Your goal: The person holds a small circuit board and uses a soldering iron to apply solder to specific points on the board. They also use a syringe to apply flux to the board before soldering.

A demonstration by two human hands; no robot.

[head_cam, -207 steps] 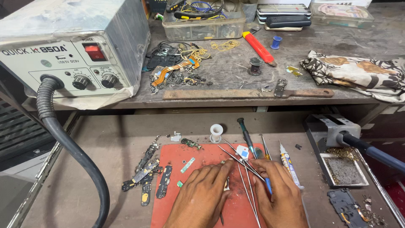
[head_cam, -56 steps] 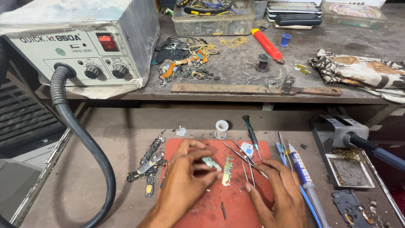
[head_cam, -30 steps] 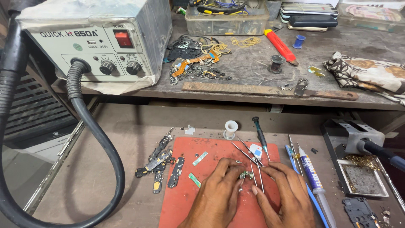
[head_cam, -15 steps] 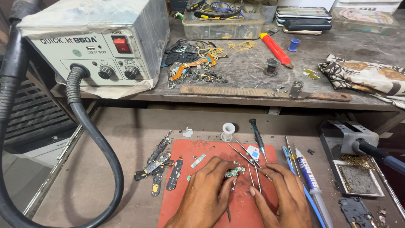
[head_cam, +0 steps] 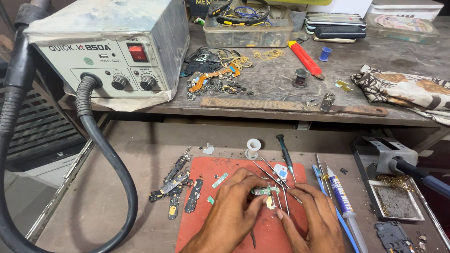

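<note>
Both hands are drawing closer together than half a second ago, the left hand (head_cam: pixel 233 206) now pinching the small green circuit board (head_cam: pixel 265 190) in a narrow grip just above the red mat (head_cam: pixel 201 220). Beside it, the right hand (head_cam: pixel 311 218) is closing its fingertips around thin metal tweezers (head_cam: pixel 280 199). Work on the board is looking only midway, with other stripped boards (head_cam: pixel 176 185) lying on the counter (head_cam: pixel 126 178).

Both wrists are cut off by the bottom edge, and the left hand (head_cam: pixel 233 212) and right hand (head_cam: pixel 310 219) partly cover the small green circuit board (head_cam: pixel 265 190). Its components are too small to tell. The black hose (head_cam: pixel 101 154) runs out at the lower left.
</note>
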